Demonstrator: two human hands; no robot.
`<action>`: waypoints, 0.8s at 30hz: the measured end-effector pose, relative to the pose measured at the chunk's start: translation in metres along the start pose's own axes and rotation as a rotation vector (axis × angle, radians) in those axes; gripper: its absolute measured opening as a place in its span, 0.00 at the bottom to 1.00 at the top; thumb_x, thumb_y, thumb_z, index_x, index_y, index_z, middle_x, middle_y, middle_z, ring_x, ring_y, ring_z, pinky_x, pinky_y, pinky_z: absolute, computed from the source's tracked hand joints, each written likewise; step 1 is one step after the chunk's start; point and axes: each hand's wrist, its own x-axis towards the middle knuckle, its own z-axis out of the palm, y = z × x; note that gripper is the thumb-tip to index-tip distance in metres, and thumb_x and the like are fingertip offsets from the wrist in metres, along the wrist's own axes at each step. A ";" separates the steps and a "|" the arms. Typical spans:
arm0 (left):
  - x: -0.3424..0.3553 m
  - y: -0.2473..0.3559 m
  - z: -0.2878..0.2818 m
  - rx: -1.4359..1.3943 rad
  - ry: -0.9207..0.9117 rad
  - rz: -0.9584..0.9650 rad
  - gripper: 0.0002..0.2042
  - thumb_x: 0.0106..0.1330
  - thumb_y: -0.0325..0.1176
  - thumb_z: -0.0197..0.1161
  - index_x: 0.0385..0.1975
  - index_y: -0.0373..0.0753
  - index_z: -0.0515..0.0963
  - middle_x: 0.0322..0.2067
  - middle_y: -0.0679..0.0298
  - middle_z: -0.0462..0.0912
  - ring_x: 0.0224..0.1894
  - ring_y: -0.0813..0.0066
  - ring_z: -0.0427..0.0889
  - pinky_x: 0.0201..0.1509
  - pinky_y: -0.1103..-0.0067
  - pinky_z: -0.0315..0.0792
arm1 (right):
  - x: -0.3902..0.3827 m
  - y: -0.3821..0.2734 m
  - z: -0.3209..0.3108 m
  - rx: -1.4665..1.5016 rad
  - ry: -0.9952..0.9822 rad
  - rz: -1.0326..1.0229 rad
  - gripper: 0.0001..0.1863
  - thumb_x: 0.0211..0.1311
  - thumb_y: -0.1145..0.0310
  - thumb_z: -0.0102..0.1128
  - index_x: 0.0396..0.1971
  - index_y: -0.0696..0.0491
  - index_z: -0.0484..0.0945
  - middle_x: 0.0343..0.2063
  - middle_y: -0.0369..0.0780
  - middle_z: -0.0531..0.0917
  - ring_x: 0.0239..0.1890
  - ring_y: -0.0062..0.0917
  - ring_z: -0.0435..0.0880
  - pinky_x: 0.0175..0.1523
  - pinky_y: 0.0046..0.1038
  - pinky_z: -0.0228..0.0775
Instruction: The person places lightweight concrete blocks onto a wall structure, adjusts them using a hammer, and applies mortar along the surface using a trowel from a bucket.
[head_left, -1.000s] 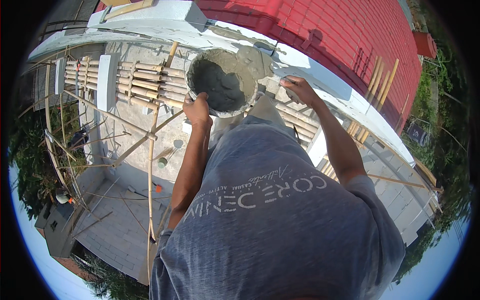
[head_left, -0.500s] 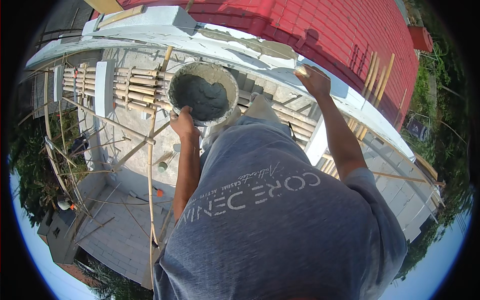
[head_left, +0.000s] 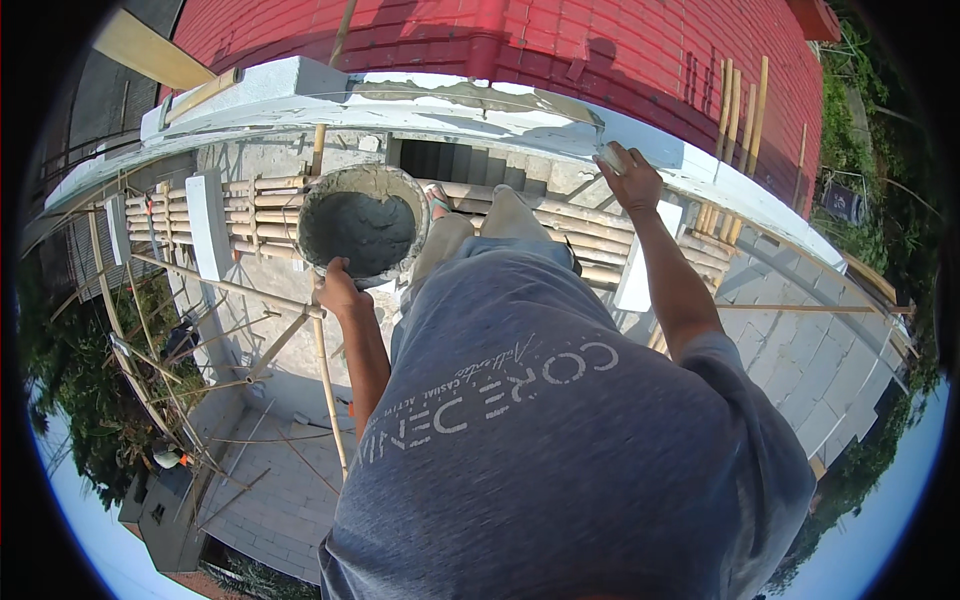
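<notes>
Two hands: both raised in front of the person, each at work on its own thing.
Left hand (head_left: 340,290): fingers clamped on the near rim of a round pan (head_left: 362,225), the thumb lying over the edge.
Pan: shallow, metal, crusted grey, tilted a little away from the left fingers; it carries wet grey mortar (head_left: 360,232) that fills the bowl just beyond the fingertips.
Right hand (head_left: 630,180): up at the pale ledge (head_left: 480,105), fingers closed around a small pale tool (head_left: 610,157) (its shape is too hidden to tell) that touches the plastered face.
Ledge: a curved whitish concrete band with patches of fresh grey plaster, running from above the left fingers across to the right fingers and past them.
Between the hands: the person's bent knees (head_left: 480,225) and one sandalled foot (head_left: 437,200), just right of the pan.
Bamboo platform (head_left: 250,215): horizontal poles lashed side by side, under the pan and the feet, below both sets of fingers.
Bamboo scaffold poles (head_left: 325,375): thin uprights and braces, down and to the left of the left fingers.
Red roof (head_left: 520,40): ribbed sheet, well beyond the ledge, above both hands.
Grey shirt (head_left: 560,440): fills the near foreground under the forearms.
</notes>
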 end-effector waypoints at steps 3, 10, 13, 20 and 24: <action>0.002 0.001 -0.002 0.030 -0.012 0.048 0.15 0.48 0.18 0.60 0.39 0.29 0.74 0.34 0.61 0.79 0.32 0.72 0.77 0.37 0.74 0.73 | -0.007 0.006 0.002 -0.007 -0.073 0.025 0.22 0.54 0.43 0.67 0.46 0.37 0.81 0.32 0.36 0.82 0.29 0.37 0.85 0.33 0.36 0.79; 0.002 0.004 -0.003 0.009 -0.046 0.023 0.12 0.48 0.18 0.61 0.35 0.31 0.74 0.29 0.65 0.77 0.29 0.75 0.75 0.35 0.75 0.71 | -0.020 0.004 0.015 -0.032 -0.146 0.145 0.26 0.58 0.40 0.61 0.52 0.38 0.78 0.42 0.37 0.83 0.38 0.38 0.86 0.40 0.38 0.80; -0.003 0.007 -0.001 0.038 -0.022 0.026 0.11 0.48 0.18 0.61 0.32 0.31 0.73 0.28 0.65 0.77 0.28 0.75 0.74 0.33 0.75 0.71 | -0.029 -0.007 0.031 -0.011 -0.136 0.271 0.29 0.59 0.40 0.59 0.56 0.39 0.72 0.51 0.40 0.78 0.46 0.40 0.83 0.46 0.42 0.79; -0.013 0.016 -0.006 0.091 -0.060 0.046 0.08 0.49 0.19 0.62 0.28 0.32 0.72 0.25 0.65 0.75 0.26 0.74 0.75 0.31 0.75 0.72 | -0.039 -0.041 0.122 0.175 -0.089 0.721 0.30 0.60 0.54 0.65 0.56 0.50 0.63 0.48 0.47 0.73 0.47 0.49 0.80 0.51 0.47 0.73; -0.016 0.031 -0.014 0.196 -0.075 0.079 0.07 0.50 0.19 0.61 0.29 0.31 0.73 0.27 0.63 0.77 0.27 0.73 0.78 0.33 0.74 0.74 | -0.061 -0.053 0.164 0.330 -0.214 0.893 0.28 0.61 0.63 0.64 0.57 0.52 0.61 0.52 0.51 0.71 0.55 0.50 0.74 0.55 0.50 0.69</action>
